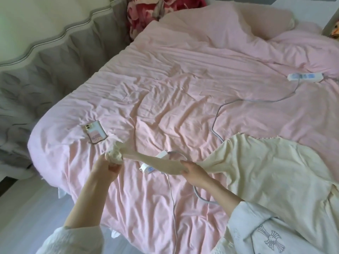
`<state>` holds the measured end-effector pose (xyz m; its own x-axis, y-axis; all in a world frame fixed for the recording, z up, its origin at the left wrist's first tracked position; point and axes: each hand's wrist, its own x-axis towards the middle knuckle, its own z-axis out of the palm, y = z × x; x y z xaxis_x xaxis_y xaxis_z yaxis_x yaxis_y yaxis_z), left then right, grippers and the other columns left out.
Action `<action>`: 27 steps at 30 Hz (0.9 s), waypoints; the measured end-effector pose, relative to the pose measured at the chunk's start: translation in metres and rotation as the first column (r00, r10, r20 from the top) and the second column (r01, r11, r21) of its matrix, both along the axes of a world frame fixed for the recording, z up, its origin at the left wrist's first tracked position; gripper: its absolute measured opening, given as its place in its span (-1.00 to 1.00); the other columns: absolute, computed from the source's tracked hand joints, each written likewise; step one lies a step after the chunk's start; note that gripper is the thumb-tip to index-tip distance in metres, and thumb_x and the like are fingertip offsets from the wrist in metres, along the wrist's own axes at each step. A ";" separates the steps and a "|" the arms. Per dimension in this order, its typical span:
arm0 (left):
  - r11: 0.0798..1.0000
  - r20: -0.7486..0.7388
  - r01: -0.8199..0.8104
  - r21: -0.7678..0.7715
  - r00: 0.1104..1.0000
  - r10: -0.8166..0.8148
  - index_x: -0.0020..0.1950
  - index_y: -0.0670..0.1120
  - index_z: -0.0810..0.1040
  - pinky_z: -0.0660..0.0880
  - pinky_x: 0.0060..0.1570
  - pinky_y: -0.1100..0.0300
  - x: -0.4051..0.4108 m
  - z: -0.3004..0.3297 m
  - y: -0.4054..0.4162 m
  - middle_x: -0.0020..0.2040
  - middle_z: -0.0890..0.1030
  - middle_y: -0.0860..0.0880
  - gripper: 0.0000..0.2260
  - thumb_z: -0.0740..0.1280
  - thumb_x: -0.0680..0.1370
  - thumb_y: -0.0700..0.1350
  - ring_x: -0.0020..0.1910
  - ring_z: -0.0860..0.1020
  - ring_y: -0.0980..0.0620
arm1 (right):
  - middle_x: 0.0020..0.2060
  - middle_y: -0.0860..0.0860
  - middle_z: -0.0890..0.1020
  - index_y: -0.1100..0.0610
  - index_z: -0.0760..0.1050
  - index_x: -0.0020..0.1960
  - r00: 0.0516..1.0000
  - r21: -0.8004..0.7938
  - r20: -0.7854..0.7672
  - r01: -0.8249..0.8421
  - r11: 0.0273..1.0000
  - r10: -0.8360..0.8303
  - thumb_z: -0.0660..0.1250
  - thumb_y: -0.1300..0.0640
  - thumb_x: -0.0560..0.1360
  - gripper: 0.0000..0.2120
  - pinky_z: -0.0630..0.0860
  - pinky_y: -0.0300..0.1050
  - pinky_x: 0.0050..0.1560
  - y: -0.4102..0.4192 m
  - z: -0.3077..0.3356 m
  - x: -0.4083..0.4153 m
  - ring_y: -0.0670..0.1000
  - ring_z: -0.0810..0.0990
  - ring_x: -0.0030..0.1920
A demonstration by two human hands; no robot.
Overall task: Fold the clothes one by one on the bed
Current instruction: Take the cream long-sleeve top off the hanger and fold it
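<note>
Soft even daylight, faint shadows, no glare; slight overall blur, wide-angle bending at edges.

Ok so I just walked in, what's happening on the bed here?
A person is working on a cream long-sleeved top spread on the pink bedsheet. The left hand grips the ruffled cuff and the right hand holds the same sleeve further along, stretching it out sideways above a white charger. The top's body lies crumpled, not yet folded. A phone and a power strip with its cable also lie on the sheet.
</note>
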<state>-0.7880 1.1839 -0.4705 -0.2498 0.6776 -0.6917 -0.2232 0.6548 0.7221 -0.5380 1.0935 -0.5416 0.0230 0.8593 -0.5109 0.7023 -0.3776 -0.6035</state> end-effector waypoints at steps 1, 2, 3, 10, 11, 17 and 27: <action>1.000 0.017 0.008 -0.008 1.000 -0.008 -0.76 0.00 0.43 0.32 -0.73 0.41 -0.006 -0.004 -0.001 -0.74 0.40 0.09 -0.29 0.09 0.62 -0.26 -0.75 0.41 0.21 | 0.45 0.10 0.29 0.08 0.19 0.49 1.000 -0.007 0.003 -0.012 1.000 0.012 0.15 0.12 0.59 -0.52 0.25 -0.13 0.36 0.005 -0.004 -0.009 0.09 0.30 0.42; 1.000 0.024 0.010 -0.010 1.000 -0.010 -0.59 -0.02 0.54 0.30 -0.73 0.42 -0.020 -0.017 0.001 -0.70 0.44 0.07 -0.44 0.13 0.60 -0.27 -0.74 0.42 0.18 | 0.45 0.09 0.29 0.06 0.20 0.49 0.999 -0.024 0.004 -0.032 0.999 0.032 0.15 0.12 0.59 -0.52 0.25 -0.12 0.37 0.010 -0.013 -0.019 0.08 0.29 0.42; 0.999 0.032 -0.024 -0.039 0.999 0.025 -0.39 -0.07 0.55 0.32 -0.72 0.42 -0.029 -0.026 0.001 -0.67 0.46 0.03 -0.64 0.19 0.57 -0.26 -0.72 0.44 0.14 | 0.45 0.09 0.29 0.05 0.19 0.49 0.999 -0.037 0.009 -0.049 0.998 0.049 0.14 0.12 0.59 -0.52 0.24 -0.12 0.37 0.011 -0.015 -0.024 0.08 0.28 0.43; 0.978 -0.027 -0.154 -0.143 0.988 0.152 -0.04 -0.24 0.46 0.46 -0.59 0.32 -0.073 -0.112 -0.009 -0.36 0.55 -0.17 -0.90 0.26 0.49 -0.39 -0.61 0.52 0.08 | 0.49 0.03 0.22 0.05 0.19 0.49 0.989 -0.111 0.097 -0.103 0.988 0.114 0.12 0.07 0.59 -0.53 0.11 -0.09 0.46 0.018 -0.061 -0.053 0.02 0.15 0.49; 0.969 -0.048 -0.187 -0.159 0.982 0.181 0.02 -0.27 0.46 0.50 -0.50 0.26 -0.079 -0.127 -0.010 -0.22 0.53 -0.20 -0.85 0.27 0.48 -0.40 -0.50 0.56 0.05 | 0.49 0.04 0.21 0.05 0.19 0.49 0.986 -0.119 0.115 -0.110 0.987 0.124 0.11 0.06 0.60 -0.53 0.10 -0.08 0.46 0.018 -0.068 -0.056 0.02 0.14 0.50; 0.927 -0.065 -0.120 -0.355 0.993 0.103 0.31 -0.19 0.43 0.48 0.00 0.08 -0.090 -0.165 -0.027 0.00 0.48 -0.11 -0.59 0.38 0.50 -0.10 0.00 0.51 -0.11 | 0.50 0.08 0.18 0.05 0.21 0.48 0.987 -0.108 0.120 -0.090 0.990 0.103 0.11 0.08 0.60 -0.55 0.15 -0.08 0.44 0.018 -0.086 -0.064 0.01 0.12 0.50; 0.970 -0.448 -0.182 0.162 0.862 0.237 0.03 -0.20 0.58 0.53 -0.13 0.12 -0.088 -0.118 0.001 -0.34 0.62 -0.02 -0.78 0.30 0.53 -0.07 -0.31 0.56 0.09 | 0.45 0.01 0.28 0.02 0.28 0.45 0.983 -0.099 0.161 -0.073 0.992 0.088 0.13 0.05 0.58 -0.56 0.19 -0.10 0.41 0.027 -0.080 -0.066 0.01 0.20 0.46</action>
